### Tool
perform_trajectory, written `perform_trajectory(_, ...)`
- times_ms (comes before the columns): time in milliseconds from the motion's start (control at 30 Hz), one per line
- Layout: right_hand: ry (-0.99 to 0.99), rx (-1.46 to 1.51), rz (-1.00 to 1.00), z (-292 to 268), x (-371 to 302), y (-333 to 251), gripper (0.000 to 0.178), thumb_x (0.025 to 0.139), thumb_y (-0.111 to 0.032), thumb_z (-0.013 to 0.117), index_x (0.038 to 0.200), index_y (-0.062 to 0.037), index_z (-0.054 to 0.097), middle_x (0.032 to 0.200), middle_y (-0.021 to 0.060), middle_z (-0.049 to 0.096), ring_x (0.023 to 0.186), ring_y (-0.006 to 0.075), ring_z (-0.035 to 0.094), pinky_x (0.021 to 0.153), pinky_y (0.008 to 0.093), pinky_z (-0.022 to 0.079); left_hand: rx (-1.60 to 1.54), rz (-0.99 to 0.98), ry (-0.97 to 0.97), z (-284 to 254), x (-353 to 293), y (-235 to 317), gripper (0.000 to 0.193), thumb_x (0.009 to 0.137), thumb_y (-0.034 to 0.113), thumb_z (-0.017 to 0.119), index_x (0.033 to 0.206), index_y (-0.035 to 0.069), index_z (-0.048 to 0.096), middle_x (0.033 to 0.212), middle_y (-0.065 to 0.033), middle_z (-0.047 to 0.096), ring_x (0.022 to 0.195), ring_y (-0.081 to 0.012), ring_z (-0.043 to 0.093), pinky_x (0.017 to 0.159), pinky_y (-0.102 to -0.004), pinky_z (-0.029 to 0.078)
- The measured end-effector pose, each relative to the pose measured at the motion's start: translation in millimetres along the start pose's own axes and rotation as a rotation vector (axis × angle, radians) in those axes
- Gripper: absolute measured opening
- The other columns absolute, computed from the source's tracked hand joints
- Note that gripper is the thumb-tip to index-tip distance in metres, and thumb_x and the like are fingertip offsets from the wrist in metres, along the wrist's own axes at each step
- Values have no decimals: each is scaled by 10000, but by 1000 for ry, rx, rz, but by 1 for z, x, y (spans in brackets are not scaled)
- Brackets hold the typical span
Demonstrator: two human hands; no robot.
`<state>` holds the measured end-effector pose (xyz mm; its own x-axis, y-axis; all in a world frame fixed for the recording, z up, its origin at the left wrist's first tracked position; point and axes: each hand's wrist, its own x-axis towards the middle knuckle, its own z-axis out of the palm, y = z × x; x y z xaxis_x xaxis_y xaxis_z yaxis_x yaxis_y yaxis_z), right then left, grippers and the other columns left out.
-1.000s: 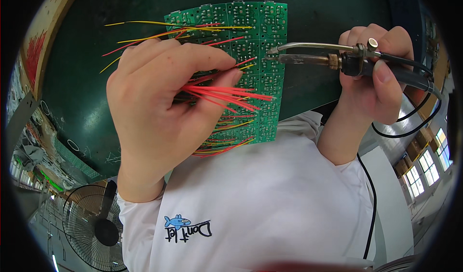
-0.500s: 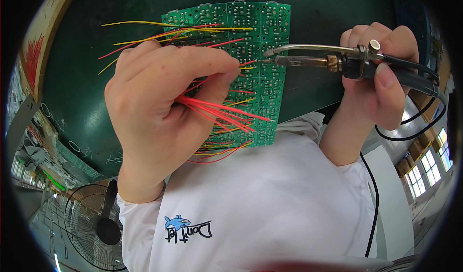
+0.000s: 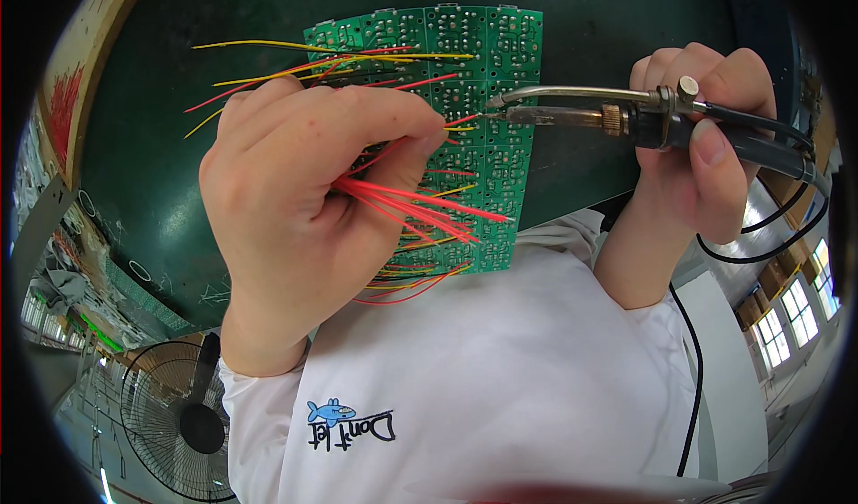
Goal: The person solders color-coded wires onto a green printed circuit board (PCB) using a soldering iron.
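Observation:
A green circuit board panel (image 3: pixel 511 147) lies in front of me, with red and yellow wires fixed at several spots. My left hand (image 3: pixel 313 173) is closed over the board's left part, thumb and forefinger pinching a red wire whose end reaches the board by the iron's tip. A bundle of red wires (image 3: pixel 420 207) sticks out from the same palm. My right hand (image 3: pixel 706 138) grips a soldering iron (image 3: pixel 572 117) with a thin metal feed tube (image 3: pixel 581 90) clamped along it. Its tip meets the board near the pinched wire's end; exact contact is too small to tell.
The panel rests on a dark green work surface (image 3: pixel 617 21). A wooden edge (image 3: pixel 89 75) runs along the left, with red wires (image 3: pixel 61 111) beyond it. A black fan (image 3: pixel 179 419) stands at the lower left. The iron's black cable (image 3: pixel 684 370) hangs down at the right.
The view has shifted very slightly, so everything sits a little further right and down. Both hands keep their grips, and the iron's tip stays at the same spot on the board.

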<state>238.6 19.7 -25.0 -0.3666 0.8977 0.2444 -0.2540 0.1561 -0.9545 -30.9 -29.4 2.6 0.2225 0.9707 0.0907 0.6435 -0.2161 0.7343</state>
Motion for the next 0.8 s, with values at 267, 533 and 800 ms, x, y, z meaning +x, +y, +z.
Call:
perform_trajectory(267,13,44,0,-3,-1,0,175,810,-156,557,916,-47,468,718,89,509,573,122,414,563,289,328,1,-3,11,0,1,0,179,711,17,842,849,85,752,662,42,614,569,-97,399,544,-265,311)
perform_trajectory(533,41,166,33,-8,0,-2,164,837,-149,535,945,-40,477,746,97,498,614,135,434,584,289,347,-17,-11,12,1,0,1,176,726,-1,839,854,67,740,693,27,650,566,-87,416,540,-255,315)
perform_trajectory(800,104,300,43,-9,5,4,140,852,-116,530,943,-11,515,764,103,520,621,130,433,579,272,350,-102,-71,4,3,-4,-2,150,777,-43,790,896,5,714,780,-14,680,587,-50,483,543,-217,372)
